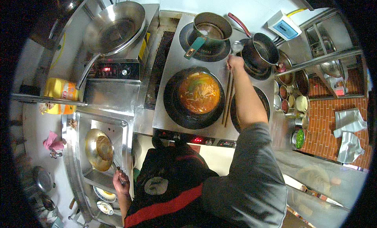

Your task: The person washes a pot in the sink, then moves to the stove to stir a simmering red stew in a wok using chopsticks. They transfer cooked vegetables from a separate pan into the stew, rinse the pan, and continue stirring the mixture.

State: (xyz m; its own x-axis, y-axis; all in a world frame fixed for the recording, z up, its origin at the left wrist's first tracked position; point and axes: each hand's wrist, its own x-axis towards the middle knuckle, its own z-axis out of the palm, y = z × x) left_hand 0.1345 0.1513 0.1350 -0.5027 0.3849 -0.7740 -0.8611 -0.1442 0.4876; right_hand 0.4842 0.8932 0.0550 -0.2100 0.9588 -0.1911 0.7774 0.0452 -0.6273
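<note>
My left hand (pixel 121 182) grips the handle of a steel frying pan (pixel 99 150), brown-stained inside and tilted over the sink (pixel 122 136). My right hand (pixel 235 63) is closed at the neck of a metal ladle (pixel 237 47), whose bowl shows just beyond the fingers. A pair of long wooden chopsticks (pixel 226 102) runs from beneath this hand along the stovetop; whether the fingers hold them too cannot be told. To their left, a pot of red-orange soup (pixel 200 92) with pale strands, perhaps enoki mushrooms or noodles, sits on a round burner.
A green-handled saucepan (pixel 212 27) and a red-handled black pan (pixel 265 49) stand on the back burners. Left lies a large steel wok (pixel 117 29) on an induction cooker (pixel 115 70). Ingredient bowls (pixel 284 105) line the right side, beside a metal rail (pixel 321 61). Dishes (pixel 105 195) sit near the sink.
</note>
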